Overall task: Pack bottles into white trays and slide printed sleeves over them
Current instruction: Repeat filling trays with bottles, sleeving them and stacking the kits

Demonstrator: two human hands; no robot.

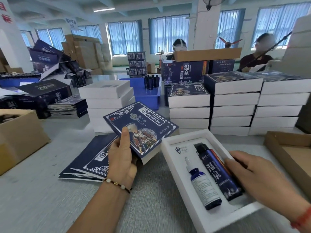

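A white tray [175, 165] lies on the grey table in front of me. It holds a small blue dropper bottle [202, 184] and a larger dark blue bottle [217, 172]. My right hand [262, 175] rests on the tray's right side, fingers against the larger bottle. My left hand [122, 158] grips a printed blue sleeve [139, 128], held up above the table left of the tray, thumb on its top face.
Flat sleeves [87, 158] lie stacked under my left hand. Stacks of sleeved boxes [235, 101] stand behind the tray, bare white trays [107, 96] at centre left. A blue bin with bottles [151, 88], cardboard boxes [18, 137] left and right, two people across the table.
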